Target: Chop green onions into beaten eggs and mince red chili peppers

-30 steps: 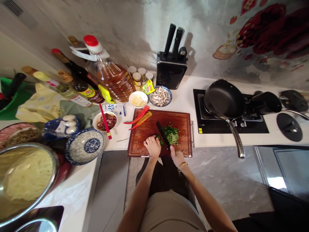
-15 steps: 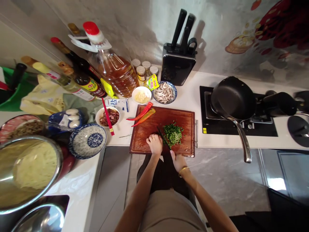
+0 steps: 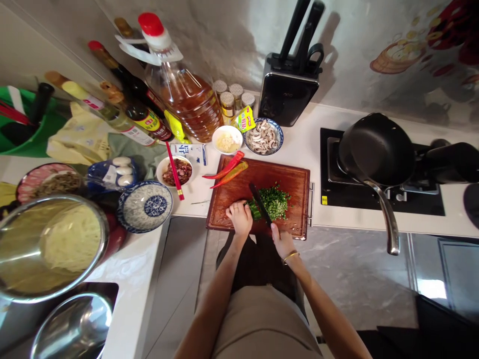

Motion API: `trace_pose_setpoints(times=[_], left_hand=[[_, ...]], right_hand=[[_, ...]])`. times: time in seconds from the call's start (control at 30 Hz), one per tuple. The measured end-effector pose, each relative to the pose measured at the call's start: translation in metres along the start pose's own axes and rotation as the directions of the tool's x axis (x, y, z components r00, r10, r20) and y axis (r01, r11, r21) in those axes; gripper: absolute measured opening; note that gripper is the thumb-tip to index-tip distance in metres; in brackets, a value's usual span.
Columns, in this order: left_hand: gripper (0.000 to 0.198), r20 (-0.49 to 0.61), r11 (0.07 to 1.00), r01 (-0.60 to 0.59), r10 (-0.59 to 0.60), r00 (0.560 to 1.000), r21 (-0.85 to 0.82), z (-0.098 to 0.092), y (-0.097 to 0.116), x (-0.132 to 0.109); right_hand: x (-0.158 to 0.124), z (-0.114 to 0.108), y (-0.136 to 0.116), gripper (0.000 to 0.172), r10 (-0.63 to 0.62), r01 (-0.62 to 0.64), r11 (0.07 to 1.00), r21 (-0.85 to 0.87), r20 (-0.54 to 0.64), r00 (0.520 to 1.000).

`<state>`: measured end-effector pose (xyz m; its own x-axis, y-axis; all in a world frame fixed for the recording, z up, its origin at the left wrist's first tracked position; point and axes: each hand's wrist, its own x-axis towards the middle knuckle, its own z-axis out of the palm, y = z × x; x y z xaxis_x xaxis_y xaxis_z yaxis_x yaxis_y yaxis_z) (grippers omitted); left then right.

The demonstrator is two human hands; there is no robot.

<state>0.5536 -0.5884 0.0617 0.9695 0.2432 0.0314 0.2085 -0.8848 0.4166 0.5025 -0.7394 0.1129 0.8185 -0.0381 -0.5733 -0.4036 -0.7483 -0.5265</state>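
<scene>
On the wooden cutting board (image 3: pixel 295 179) lies a heap of chopped green onions (image 3: pixel 279 202). My left hand (image 3: pixel 240 218) has its fingers curled on the uncut green onions (image 3: pixel 255 210), pressing them to the board. My right hand (image 3: pixel 283 243) grips the handle of a dark-bladed kitchen knife (image 3: pixel 261 202). The blade slants between the uncut stalks and the chopped heap; whether its edge touches the board I cannot tell. A red chili pepper (image 3: pixel 229 166) and an orange one (image 3: pixel 232 174) rest at the board's upper left corner.
Behind the board stand a bowl of minced garlic (image 3: pixel 227 140), a bowl of sliced mushrooms (image 3: pixel 263 136) and a knife block (image 3: pixel 288 92). Left are a bowl of meat (image 3: pixel 176 172) with red chopsticks (image 3: pixel 174 169) and a patterned bowl (image 3: pixel 145 207). A black pan (image 3: pixel 377 149) sits on the stove at right.
My right hand and the knife have shifted right, away from my left hand, and more of the blade's flat shows. Uncut green onions now show beside my left fingers. The whole view has shifted slightly.
</scene>
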Motion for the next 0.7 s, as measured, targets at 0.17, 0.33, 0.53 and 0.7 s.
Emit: trace_pose_setpoints(times=[0.17,0.33,0.53,0.7], left_hand=[[0.026,0.009,0.998,-0.011,0.01,1.0,0.069,0.006,0.004,-0.002],[0.026,0.068,0.987,-0.044,0.034,0.997,0.157,0.013,0.008,-0.002],[0.027,0.085,0.985,-0.065,0.052,0.995,0.163,0.013,0.008,-0.002],[0.029,0.057,0.995,-0.043,0.038,0.998,0.093,0.008,0.005,-0.005]], right_hand=[[-0.008,0.01,-0.002,0.058,-0.03,0.028,0.997,-0.076,-0.029,0.999],[0.001,0.02,-0.008,0.061,0.064,-0.059,0.991,-0.117,0.039,0.997],[0.025,0.032,-0.009,0.073,0.075,-0.075,0.997,0.034,-0.018,0.997],[0.02,0.015,-0.009,0.072,0.059,-0.042,0.983,0.177,-0.092,0.994]])
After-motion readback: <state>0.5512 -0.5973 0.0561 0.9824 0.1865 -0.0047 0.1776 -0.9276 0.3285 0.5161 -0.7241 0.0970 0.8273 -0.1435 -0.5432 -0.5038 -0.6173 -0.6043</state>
